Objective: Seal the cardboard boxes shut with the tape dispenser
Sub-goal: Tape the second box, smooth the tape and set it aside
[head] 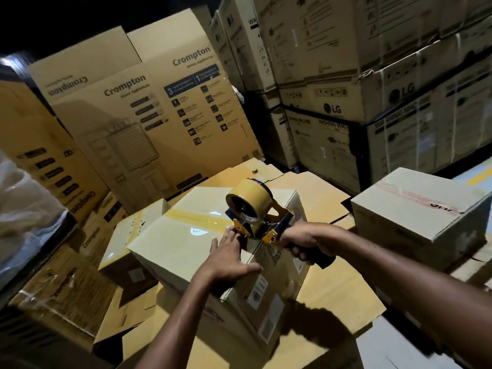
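Big brown boxes (138, 115) stand in tall stacks all around us, and flat cardboard lies on the floor. On that cardboard sits the cardboard box (170, 243) we are closing. A shiny strip of tape (202, 218) already runs across its top.

Our right hand (306, 241) has its fingers curled tight around the dark handle of the tape dispenser (255, 217). The dispenser sits at the near edge of the box top. Our left hand (229, 259) lies flat on the box, fingers straight and spread, with the tips just beside the dispenser's yellow front.

We think the strip is nearly done. To do it well, we pull the dispenser over the edge and a little way down the side. Then we tip it so the teeth cut the tape. We keep our left fingers away from those teeth, because they look very close. Last, we rub the tape down flat so it sticks. Another box (418, 209) waits on our right.
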Tool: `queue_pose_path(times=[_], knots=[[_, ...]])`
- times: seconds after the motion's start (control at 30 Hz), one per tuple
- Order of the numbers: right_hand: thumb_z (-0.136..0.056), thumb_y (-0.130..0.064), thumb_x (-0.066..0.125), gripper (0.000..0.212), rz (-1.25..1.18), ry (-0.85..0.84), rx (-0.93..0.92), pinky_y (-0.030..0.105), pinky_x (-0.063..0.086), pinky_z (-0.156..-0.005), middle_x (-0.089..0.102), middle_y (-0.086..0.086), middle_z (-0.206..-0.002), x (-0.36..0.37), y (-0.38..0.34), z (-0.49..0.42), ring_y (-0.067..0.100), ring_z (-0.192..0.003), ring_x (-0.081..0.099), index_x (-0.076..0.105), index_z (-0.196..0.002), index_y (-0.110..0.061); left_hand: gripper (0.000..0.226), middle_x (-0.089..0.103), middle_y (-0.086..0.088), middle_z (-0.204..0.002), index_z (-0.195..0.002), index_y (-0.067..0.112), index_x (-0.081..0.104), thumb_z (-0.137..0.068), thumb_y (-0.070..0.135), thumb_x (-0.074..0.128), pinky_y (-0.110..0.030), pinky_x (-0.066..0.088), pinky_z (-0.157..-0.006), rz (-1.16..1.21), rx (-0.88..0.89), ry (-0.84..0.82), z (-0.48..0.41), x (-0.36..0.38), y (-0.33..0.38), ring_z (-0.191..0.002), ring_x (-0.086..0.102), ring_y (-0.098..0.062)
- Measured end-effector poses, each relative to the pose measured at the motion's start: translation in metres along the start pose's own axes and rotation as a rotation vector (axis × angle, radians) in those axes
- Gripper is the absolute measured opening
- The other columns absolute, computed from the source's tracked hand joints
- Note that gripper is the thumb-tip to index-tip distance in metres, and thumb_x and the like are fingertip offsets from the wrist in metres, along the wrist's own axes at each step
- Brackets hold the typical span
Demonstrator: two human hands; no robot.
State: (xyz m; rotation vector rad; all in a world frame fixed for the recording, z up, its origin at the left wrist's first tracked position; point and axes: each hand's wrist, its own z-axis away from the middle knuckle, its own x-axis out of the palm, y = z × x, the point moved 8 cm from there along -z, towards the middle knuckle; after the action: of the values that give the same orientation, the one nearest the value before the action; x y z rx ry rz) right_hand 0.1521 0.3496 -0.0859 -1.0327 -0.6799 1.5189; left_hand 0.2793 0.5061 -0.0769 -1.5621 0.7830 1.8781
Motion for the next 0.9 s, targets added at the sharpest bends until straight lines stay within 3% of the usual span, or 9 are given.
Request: queue_pose_path(times=[0.1, 0.27, 0.43, 0.6, 0.8, 0.9], knots=[[-0.096, -0.02, 0.058, 0.021, -0.012, 0.024, -0.022, 0.028, 0.033, -0.053, 0.043, -0.005, -0.057, 0.004, -0.008, -0.004, 0.012, -0.05, 0.039, 0.052, -0.076, -0.02, 0.123, 0.001, -0.004, -0.173, -0.164, 0.02, 0.019, -0.063, 0.084, 0.047, -0.052, -0.006, -0.127, 0.074, 0.004, 0.018, -0.001, -0.007, -0.007, -0.157, -0.012, -0.012], [-0.094, -0.022, 0.06, 0.023, -0.014, -0.022, -0.048, 0.026, 0.032, -0.05, 0.043, -0.007, -0.057, 0.014, -0.022, -0.015, 0.011, -0.048, 0.037, 0.051, -0.073, -0.021, 0.106, 0.001, 0.0, -0.171, -0.162, 0.026, 0.021, -0.073, 0.068, 0.059, -0.055, -0.004, -0.127, 0.125, 0.025, 0.0, 0.001, -0.02, -0.015, -0.157, -0.006, -0.015], [-0.091, -0.027, 0.062, 0.016, -0.04, -0.039, -0.084, 0.025, 0.034, -0.051, 0.046, -0.008, -0.06, 0.035, -0.037, -0.032, 0.009, -0.051, 0.039, 0.055, -0.078, -0.022, 0.125, -0.002, -0.003, -0.172, -0.164, 0.02, 0.02, -0.059, 0.077, 0.057, -0.048, -0.002, -0.128, 0.164, -0.122, -0.022, -0.006, -0.021, -0.064, -0.158, 0.003, -0.026], [-0.095, -0.023, 0.058, 0.025, -0.061, 0.027, -0.078, 0.025, 0.033, -0.051, 0.044, -0.009, -0.055, 0.04, -0.038, -0.035, 0.009, -0.048, 0.038, 0.053, -0.07, -0.024, 0.102, 0.014, -0.007, -0.171, -0.159, 0.031, 0.032, -0.069, 0.063, 0.067, -0.057, 0.008, -0.128, 0.248, -0.069, 0.027, -0.006, -0.027, -0.063, -0.157, 0.014, -0.027], [-0.095, -0.021, 0.058, 0.019, -0.069, 0.043, -0.095, 0.025, 0.033, -0.049, 0.045, -0.007, -0.057, 0.034, -0.023, -0.02, 0.01, -0.048, 0.038, 0.055, -0.076, -0.021, 0.109, 0.018, -0.004, -0.17, -0.161, 0.022, 0.027, -0.067, 0.059, 0.07, -0.053, 0.011, -0.128, 0.27, -0.054, 0.045, -0.001, -0.027, -0.055, -0.156, 0.018, -0.026], [-0.094, -0.019, 0.058, 0.015, -0.094, 0.048, -0.083, 0.024, 0.031, -0.047, 0.044, -0.006, -0.055, 0.026, -0.002, -0.005, 0.01, -0.045, 0.037, 0.055, -0.079, -0.02, 0.124, 0.014, 0.0, -0.171, -0.162, 0.023, 0.023, -0.057, 0.073, 0.064, -0.055, 0.009, -0.128, 0.234, -0.067, 0.027, -0.003, -0.024, -0.056, -0.157, 0.015, -0.023]])
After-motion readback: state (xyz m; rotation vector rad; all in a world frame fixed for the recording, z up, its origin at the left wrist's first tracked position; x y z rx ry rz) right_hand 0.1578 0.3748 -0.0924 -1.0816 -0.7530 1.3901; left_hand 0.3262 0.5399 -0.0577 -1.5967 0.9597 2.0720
